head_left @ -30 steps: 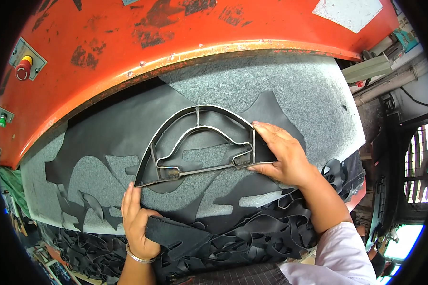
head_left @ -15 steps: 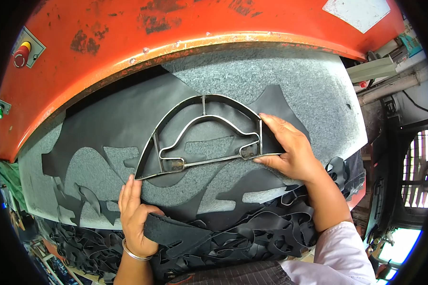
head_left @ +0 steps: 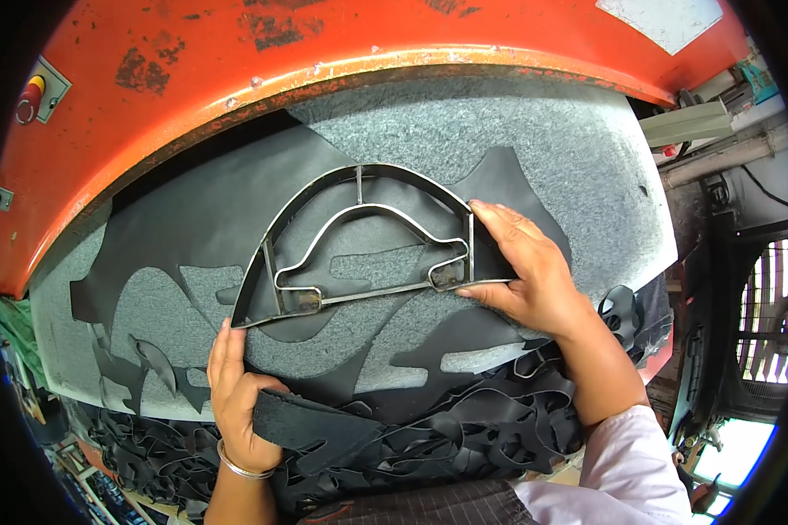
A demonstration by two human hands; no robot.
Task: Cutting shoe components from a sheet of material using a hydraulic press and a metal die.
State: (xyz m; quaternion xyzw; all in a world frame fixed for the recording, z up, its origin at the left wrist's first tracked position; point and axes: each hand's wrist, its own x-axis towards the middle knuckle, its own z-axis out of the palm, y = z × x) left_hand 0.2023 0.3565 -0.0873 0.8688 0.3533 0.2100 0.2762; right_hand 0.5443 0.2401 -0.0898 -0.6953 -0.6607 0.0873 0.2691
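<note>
A steel cutting die, an arched outer band with a wavy inner blade and cross struts, lies over a black leather sheet with several cut-outs. My right hand grips its right end, fingers at the upper side and thumb at the lower corner. At the die's lower left corner, the fingertips of my left hand touch the metal. That same hand holds a black leather piece between thumb and palm. Grey felt-like board shows through the cut-outs and around the sheet.
An orange machine beam spans the far side, with a red and yellow push button at its left. A heap of black leather scraps lies along the near edge. Pipes run at the right.
The die has slid slightly left over the leather, both hands moving along with it. The leather piece stays in my left hand. The whole view has shifted a little.
</note>
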